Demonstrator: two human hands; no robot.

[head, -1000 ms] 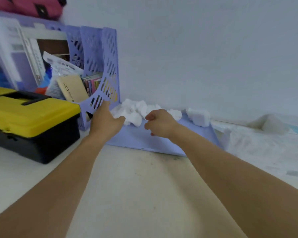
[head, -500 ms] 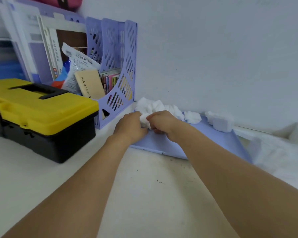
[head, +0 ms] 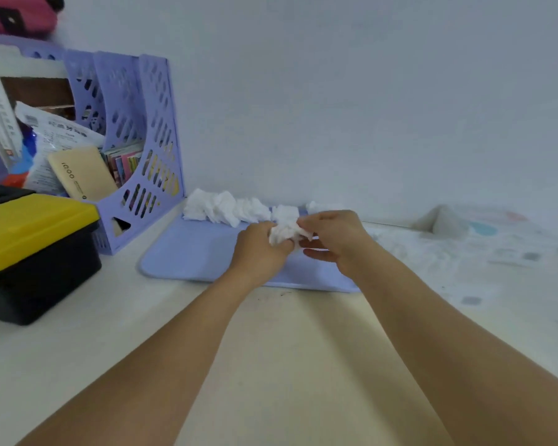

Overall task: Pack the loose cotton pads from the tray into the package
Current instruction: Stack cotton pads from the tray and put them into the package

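A flat lilac tray (head: 190, 255) lies against the wall. Several loose white cotton pads (head: 221, 206) sit heaped along its far edge. Over the middle of the tray my left hand (head: 258, 249) and my right hand (head: 335, 239) meet, both gripping a small bunch of cotton pads (head: 284, 231) held just above the tray. A clear printed plastic package (head: 464, 239) lies flat on the table to the right of the tray, blurred.
A lilac perforated file holder (head: 142, 149) with papers and booklets stands left of the tray. A yellow-lidded black toolbox (head: 36, 252) sits in front of it. The white wall rises right behind the tray.
Both hands pulled back from the pile at the tray's far left edge to its middle, lifting a bunch of pads between them. The view shifted left.
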